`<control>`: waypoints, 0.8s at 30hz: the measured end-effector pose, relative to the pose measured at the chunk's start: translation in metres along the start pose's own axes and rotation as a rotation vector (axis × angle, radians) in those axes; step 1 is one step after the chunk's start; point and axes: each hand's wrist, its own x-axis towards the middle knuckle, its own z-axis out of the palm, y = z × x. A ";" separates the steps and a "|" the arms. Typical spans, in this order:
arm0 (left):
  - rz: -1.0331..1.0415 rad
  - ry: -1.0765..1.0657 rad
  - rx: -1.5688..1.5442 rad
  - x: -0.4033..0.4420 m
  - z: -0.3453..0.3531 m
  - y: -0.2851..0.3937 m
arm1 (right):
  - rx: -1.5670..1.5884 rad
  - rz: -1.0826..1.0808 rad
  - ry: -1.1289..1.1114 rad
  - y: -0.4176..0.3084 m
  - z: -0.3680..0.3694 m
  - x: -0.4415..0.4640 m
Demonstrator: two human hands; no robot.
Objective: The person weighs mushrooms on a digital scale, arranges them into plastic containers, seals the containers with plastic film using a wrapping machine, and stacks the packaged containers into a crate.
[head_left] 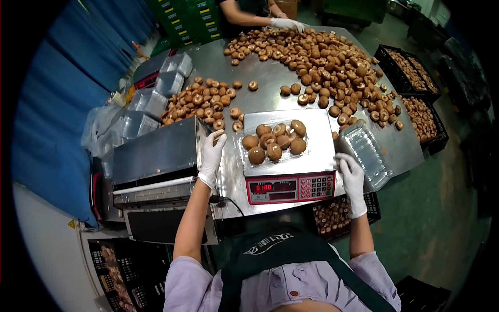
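Observation:
A clear plastic tray of brown mushrooms (274, 140) rests on the steel pan (322, 122) of a red digital scale (291, 189), whose display shows lit red digits. My left hand (212, 156), in a white glove, is left of the scale beside the wrapping machine (156, 151). Its fingers are loosely bent and apart, just below a pile of loose mushrooms (200, 99), and I see nothing held. At the scale's right edge is my gloved right hand (352, 179), fingers slightly bent and apart, close to empty clear trays (366, 153). Nothing shows in it.
A large mushroom heap (332, 62) covers the far side of the steel table (249, 73), where another person's gloved hand (287, 24) reaches in. Stacked clear trays (150, 101) stand at left. Black crates of mushrooms (418, 117) are at right, another crate (332, 216) below the scale.

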 end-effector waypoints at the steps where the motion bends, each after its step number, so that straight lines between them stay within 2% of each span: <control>1: -0.027 -0.033 -0.015 -0.003 -0.001 -0.004 | 0.016 -0.024 -0.007 -0.003 0.002 0.011; 2: -0.050 -0.066 -0.033 -0.004 -0.001 -0.008 | 0.031 -0.051 -0.011 -0.006 0.005 0.023; 4: -0.075 -0.081 -0.067 -0.004 0.003 -0.023 | -0.002 0.066 -0.039 -0.005 0.010 0.049; 6: -0.089 -0.085 -0.007 -0.007 0.010 -0.028 | -0.141 0.013 -0.065 -0.006 0.020 0.073; 8: -0.079 -0.101 0.018 -0.008 0.016 -0.035 | -0.225 -0.187 -0.031 0.017 0.036 0.100; 9: -0.095 -0.104 0.020 -0.008 0.018 -0.033 | -0.244 -0.140 -0.049 0.015 0.043 0.107; 10: -0.110 -0.109 0.019 -0.010 0.020 -0.029 | -0.293 -0.006 -0.116 -0.009 0.049 0.102; 12: -0.099 -0.123 -0.028 -0.013 0.020 -0.024 | -0.215 0.049 -0.137 -0.010 0.062 0.106; 20: -0.084 -0.177 -0.068 -0.015 0.009 -0.022 | -0.350 -0.059 -0.075 0.025 0.071 0.117; 22: -0.104 -0.181 -0.109 -0.018 0.008 -0.022 | -0.576 -0.098 -0.038 0.029 0.071 0.118; 24: -0.080 -0.175 -0.121 -0.021 0.009 -0.022 | -0.565 -0.112 -0.020 0.033 0.072 0.117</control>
